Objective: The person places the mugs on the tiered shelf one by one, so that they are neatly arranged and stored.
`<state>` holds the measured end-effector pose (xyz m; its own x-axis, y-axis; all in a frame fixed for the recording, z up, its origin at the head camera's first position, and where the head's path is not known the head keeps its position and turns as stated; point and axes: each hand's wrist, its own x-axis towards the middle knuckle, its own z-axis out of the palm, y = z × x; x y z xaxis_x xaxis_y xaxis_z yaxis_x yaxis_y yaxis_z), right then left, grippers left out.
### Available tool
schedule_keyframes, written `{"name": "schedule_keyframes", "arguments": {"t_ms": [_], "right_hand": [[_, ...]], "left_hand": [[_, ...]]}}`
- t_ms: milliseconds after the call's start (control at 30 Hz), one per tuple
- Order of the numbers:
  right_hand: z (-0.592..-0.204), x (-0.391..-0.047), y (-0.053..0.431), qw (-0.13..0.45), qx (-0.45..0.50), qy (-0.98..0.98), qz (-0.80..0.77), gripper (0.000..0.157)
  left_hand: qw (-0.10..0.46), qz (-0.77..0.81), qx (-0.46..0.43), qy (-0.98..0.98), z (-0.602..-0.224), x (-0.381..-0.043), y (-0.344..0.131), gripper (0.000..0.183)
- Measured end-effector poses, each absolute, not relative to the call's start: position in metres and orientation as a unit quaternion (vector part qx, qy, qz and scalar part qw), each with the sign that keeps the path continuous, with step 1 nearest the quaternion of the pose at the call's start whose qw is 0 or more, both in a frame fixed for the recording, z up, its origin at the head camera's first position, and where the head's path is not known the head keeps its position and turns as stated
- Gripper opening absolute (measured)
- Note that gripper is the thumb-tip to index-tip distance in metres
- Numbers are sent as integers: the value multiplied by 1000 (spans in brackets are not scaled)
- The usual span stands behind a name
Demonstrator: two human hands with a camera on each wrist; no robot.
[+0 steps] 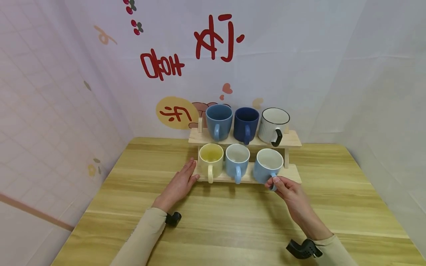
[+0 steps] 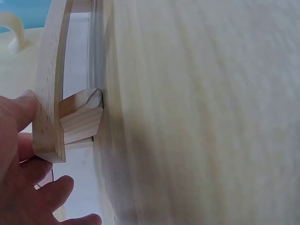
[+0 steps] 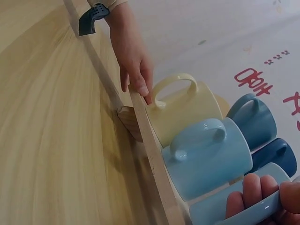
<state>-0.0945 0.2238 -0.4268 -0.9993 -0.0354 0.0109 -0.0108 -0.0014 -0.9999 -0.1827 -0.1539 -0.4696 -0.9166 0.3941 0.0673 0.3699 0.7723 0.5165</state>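
Observation:
My right hand point(image 1: 293, 197) pinches the handle of a light blue mug point(image 1: 264, 168) at the right of the wooden rack's point(image 1: 294, 173) lower shelf. Whether that mug's base touches the shelf is hidden. At the shelf's left end, my left hand point(image 1: 178, 184) holds the board's corner; in the left wrist view the thumb point(image 2: 26, 110) lies against the wood and other fingers pass beyond its end. Beside this hand stands a pale yellow mug point(image 1: 206, 166), then another light blue mug point(image 1: 234, 162), both upright with handles facing front.
On the upper shelf stand a grey-blue mug point(image 1: 223, 123), a dark blue mug point(image 1: 244, 127) and a white mug point(image 1: 271, 125) with a black rim and handle. The rack sits at the back of the wood-grain table point(image 1: 219, 225), before a printed white curtain point(image 1: 299, 55).

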Motion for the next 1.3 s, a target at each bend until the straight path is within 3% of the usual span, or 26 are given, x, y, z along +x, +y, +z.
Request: {"name": "schedule_keyframes", "arguments": {"t_ms": [1000, 1300], "right_hand": [[-434, -108, 209, -24, 4, 721, -693, 46], [-433, -110, 220, -4, -11, 720, -694, 47]], "left_hand": [[-1, 284, 208, 936, -465, -177, -153, 65], [-12, 273, 209, 939, -465, -181, -152, 65]]}}
